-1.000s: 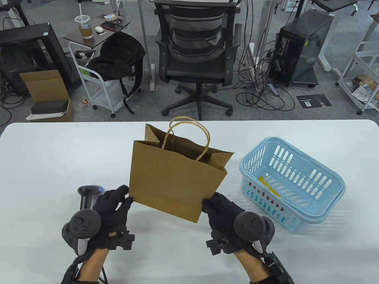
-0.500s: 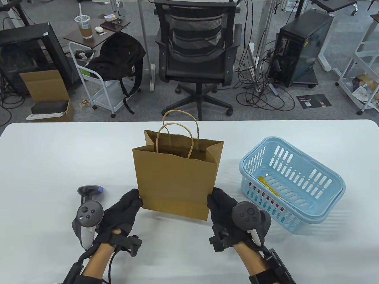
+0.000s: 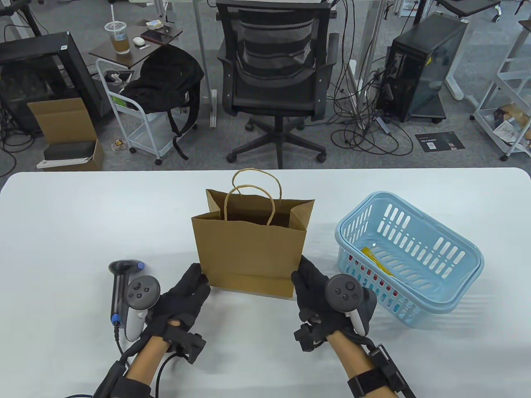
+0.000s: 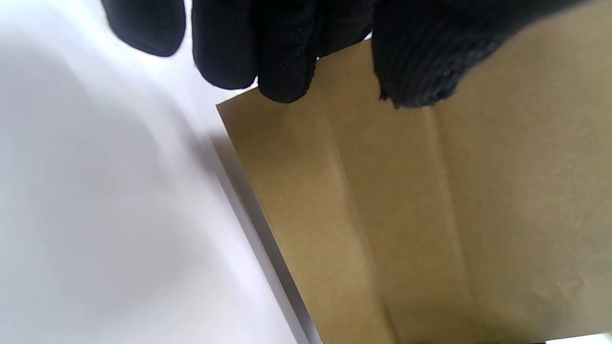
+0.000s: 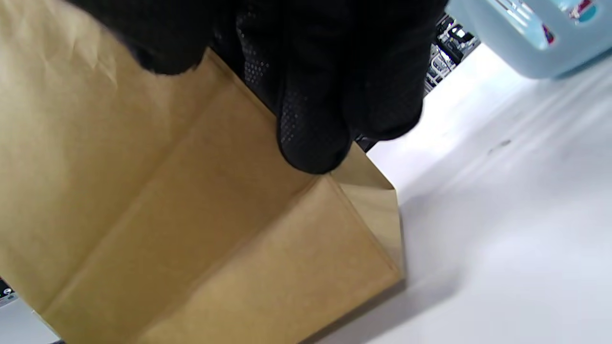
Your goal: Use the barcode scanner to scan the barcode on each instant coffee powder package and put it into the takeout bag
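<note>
Table view shows both hands, left hand (image 3: 182,300) and right hand (image 3: 317,292), fingers pinching the light, floppy takeout bag (image 3: 251,248) at its stiffer bottom corners.

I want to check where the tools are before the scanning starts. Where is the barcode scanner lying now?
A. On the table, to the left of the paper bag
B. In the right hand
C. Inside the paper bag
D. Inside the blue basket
A: the barcode scanner lies on the table left of the paper bag, just beyond the left hand, apart from the blue basket.
</note>
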`<state>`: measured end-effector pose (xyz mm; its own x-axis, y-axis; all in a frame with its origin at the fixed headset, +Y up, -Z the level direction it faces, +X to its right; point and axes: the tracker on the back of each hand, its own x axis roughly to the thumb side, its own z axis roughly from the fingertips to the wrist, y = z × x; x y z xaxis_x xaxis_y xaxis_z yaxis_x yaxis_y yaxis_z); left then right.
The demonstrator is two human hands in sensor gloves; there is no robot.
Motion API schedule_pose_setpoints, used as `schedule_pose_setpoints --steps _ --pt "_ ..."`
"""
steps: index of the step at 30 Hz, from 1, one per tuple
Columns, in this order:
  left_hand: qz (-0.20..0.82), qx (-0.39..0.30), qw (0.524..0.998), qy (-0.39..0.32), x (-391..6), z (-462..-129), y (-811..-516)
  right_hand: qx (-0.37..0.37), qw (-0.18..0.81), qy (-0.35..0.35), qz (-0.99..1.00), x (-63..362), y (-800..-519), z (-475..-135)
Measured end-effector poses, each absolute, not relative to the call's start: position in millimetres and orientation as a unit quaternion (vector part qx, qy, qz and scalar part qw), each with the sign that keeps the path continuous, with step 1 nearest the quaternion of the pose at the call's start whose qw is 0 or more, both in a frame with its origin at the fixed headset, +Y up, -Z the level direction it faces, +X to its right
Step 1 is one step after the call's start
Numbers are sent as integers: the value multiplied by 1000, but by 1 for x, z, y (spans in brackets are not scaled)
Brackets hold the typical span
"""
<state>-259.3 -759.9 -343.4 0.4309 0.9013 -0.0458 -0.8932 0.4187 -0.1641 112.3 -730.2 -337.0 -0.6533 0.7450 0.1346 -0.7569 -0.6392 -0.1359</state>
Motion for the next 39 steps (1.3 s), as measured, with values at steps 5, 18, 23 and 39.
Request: schedule_pose_setpoints --steps 5,18,23,39 --pt "532 -102 840 -22 -257 -347 -767 31 414 -72 907 113 -738 -342" --pt "424 -20 905 -32 -259 -340 -748 48 252 -68 964 113 -727 -334" --pt "235 43 970 -52 -248 -326 -729 38 157 -46 986 108 -720 -330" --pt "134 -40 990 -27 -247 -332 -738 -7 107 80 991 105 -737 -335"
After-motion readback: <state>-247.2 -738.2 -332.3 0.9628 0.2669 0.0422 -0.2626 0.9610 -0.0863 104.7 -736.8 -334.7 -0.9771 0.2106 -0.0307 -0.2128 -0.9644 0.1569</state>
